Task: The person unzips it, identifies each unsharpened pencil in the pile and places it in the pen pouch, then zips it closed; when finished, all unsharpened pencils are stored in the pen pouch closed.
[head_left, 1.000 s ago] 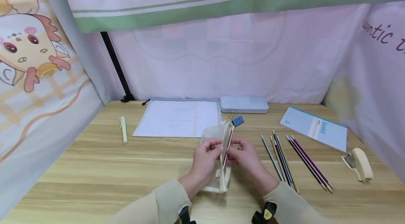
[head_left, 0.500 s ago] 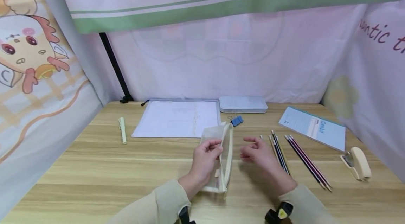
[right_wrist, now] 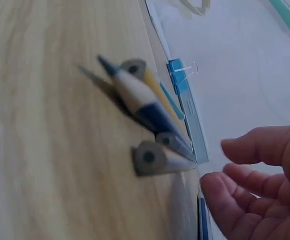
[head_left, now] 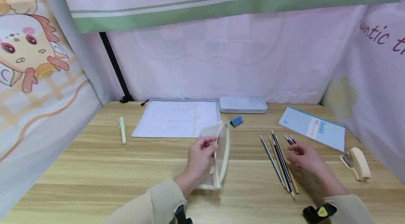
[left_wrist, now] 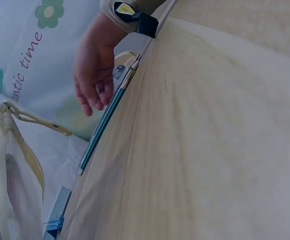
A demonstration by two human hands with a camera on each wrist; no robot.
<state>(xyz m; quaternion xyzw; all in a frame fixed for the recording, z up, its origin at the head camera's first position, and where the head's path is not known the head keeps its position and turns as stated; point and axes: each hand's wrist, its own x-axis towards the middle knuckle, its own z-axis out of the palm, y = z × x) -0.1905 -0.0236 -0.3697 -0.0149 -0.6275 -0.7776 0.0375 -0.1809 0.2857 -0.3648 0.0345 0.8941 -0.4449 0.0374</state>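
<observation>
My left hand point(head_left: 200, 157) pinches the side of a pale, see-through zip pencil case point(head_left: 223, 162) by its open mouth. In the left wrist view the mesh pencil case point(left_wrist: 17, 185) stands at the left edge. My right hand point(head_left: 307, 159) is over the maroon pencils point(head_left: 290, 140), covering all but their top ends. Its thumb and fingers are apart in the right wrist view, where the hand point(right_wrist: 265, 185) holds nothing. Left of it lie a teal pencil point(head_left: 270, 157) and several dark and gold pencils point(head_left: 282, 164); a sharpened blue pencil point(right_wrist: 142, 100) shows up close.
Behind the pencil case are a sheet of paper point(head_left: 177, 118), a blue binder clip point(head_left: 236, 121) and a flat tin box point(head_left: 243, 105). A notepad point(head_left: 313, 129) and a cream stapler point(head_left: 357, 163) lie at the right, a pale green pen point(head_left: 122, 130) at the left.
My right hand has let go of a maroon pencil at the pencil case's mouth and moved right to the other maroon pencils. My left hand has shifted slightly left with the case.
</observation>
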